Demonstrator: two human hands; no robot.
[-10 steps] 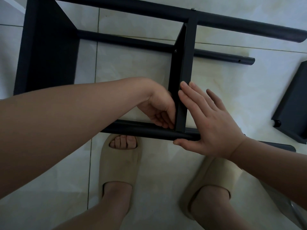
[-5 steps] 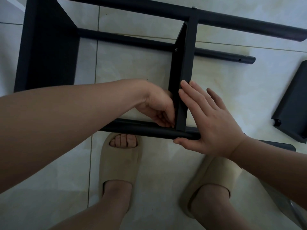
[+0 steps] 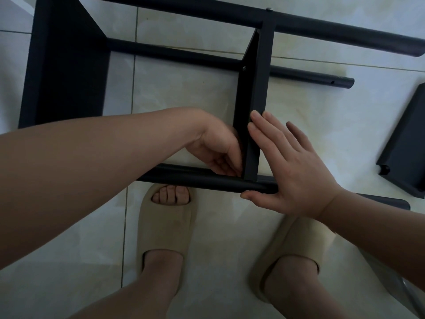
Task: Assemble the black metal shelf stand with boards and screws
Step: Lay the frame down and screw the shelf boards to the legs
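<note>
Shelf stand (image 3: 207, 10) lies on its side on the tiled floor (image 3: 179, 93), right in front of my feet. The middle board (image 3: 255, 93) stands on edge between the far tube and the near tube (image 3: 195, 178).

My right hand (image 3: 296, 171) is flat on the board's outer face, fingers (image 3: 264, 139) straight and pressing, thumb along the near tube. My left hand (image 3: 216, 146) is tucked into the inside corner where the board meets the near tube, fingers curled. I cannot tell whether they pinch a screw, as the tips are hidden against the board.

One screw head (image 3: 244, 68) shows at the far inside corner. A spare board (image 3: 407, 143) lies well apart on the right.

Handling, my guess: painted steel, stiff, fairly light, and smooth, so it slides on tile. The board wants bracing flat-handed near the joint, not at its free middle. Tubes roll, so grip close to a fixed board. A small screw drops easily; pinch it at the head.
</note>
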